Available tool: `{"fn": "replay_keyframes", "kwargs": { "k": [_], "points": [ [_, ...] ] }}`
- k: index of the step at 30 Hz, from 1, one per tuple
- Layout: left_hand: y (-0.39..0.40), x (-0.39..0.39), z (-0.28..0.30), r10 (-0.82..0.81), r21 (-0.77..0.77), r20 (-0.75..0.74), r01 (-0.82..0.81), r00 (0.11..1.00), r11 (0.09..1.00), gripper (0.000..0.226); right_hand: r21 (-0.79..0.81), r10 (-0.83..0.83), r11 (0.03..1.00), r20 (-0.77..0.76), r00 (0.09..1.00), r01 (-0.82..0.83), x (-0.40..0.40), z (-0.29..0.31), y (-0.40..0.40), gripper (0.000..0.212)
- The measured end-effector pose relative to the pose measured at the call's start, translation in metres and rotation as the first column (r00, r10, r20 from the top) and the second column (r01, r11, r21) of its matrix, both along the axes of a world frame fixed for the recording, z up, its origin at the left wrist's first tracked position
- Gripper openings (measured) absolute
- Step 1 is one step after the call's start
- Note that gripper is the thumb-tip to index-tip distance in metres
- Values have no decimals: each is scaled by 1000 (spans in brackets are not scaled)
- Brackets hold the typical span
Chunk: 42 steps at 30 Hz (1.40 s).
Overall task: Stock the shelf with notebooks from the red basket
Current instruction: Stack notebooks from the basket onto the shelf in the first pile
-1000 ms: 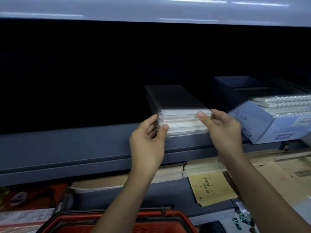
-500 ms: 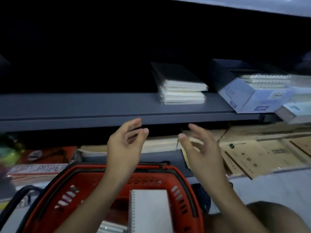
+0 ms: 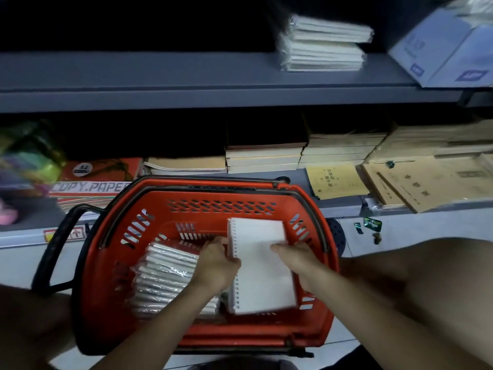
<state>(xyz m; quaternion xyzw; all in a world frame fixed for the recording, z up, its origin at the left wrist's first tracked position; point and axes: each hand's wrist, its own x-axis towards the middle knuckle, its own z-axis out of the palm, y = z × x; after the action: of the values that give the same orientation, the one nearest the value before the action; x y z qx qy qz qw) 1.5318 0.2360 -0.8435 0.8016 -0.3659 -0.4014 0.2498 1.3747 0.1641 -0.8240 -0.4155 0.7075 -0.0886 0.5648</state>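
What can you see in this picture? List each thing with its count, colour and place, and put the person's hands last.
basket: one, red, on the floor below the shelves
spiral notebook: one, white, in the basket, right side
wrapped notebooks: one pile, white, in the basket, left side
shelf: one, grey, upper
stacked notebooks: two packs, white, on the shelf
box: one, pale blue, shelf's right end
brown booklets: several, lower shelf, right
copy paper: red pack, lower left
left hand: grips the notebook's spiral edge
right hand: fingers on its right edge

Red basket (image 3: pixel 240 198) glossy perforated plastic; notebooks (image 3: pixel 262 271) white paper, some (image 3: pixel 165 276) shiny-wrapped; shelf (image 3: pixel 160 73) matt grey.
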Motion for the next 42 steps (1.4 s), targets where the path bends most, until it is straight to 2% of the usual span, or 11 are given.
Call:
{"fn": "replay_keyframes", "kwargs": {
  "k": [5, 9, 17, 20, 22, 24, 29, 32, 36, 39, 42],
  "points": [
    [-7, 4, -3, 49, 78, -70, -43, 996, 996, 28, 165, 38, 985, 27, 999, -42, -9, -18, 6, 4],
    [-7, 0, -4, 8, 80, -66, -2, 998, 997, 39, 171, -12, 985, 52, 999, 3, -9, -24, 4, 19],
    [12, -18, 6, 27, 22, -99, -25, 995, 999, 36, 293, -24, 956, 90, 996, -3, -17, 7, 9, 4],
    [17, -18, 20, 98, -43, -187, -108, 977, 993, 46, 342, -39, 940, 121, 992, -4, -22, 17, 14, 22],
    [20, -16, 35, 157, -92, -287, -190, 945, 977, 44, 316, -55, 949, 156, 986, 2, -27, 24, 15, 28],
    [18, -9, 54, 210, -171, -413, -302, 886, 938, 44, 238, -100, 970, 213, 972, 48, -33, 37, 12, 15],
    [14, 3, 119, 46, -242, -833, -439, 551, 865, 44, 10, -169, 982, 504, 847, 190, -44, 93, 2, 7],
    [20, 3, 154, -113, -351, -830, -355, 546, 866, 44, -46, -159, 967, 667, 728, 253, -51, 130, 7, 27],
    [23, 8, 183, -285, -482, -767, -223, 575, 847, 50, -230, 56, 952, 777, 627, 200, -49, 178, 18, 34],
    [20, 8, 192, -322, -533, -773, -286, 547, 796, 49, -358, 163, 917, 740, 652, 177, -43, 196, 22, 41],
    [10, 4, 192, -280, -547, -770, -368, 573, 752, 46, -403, 104, 862, 734, 671, 307, -37, 202, 19, 34]
  ]
}}
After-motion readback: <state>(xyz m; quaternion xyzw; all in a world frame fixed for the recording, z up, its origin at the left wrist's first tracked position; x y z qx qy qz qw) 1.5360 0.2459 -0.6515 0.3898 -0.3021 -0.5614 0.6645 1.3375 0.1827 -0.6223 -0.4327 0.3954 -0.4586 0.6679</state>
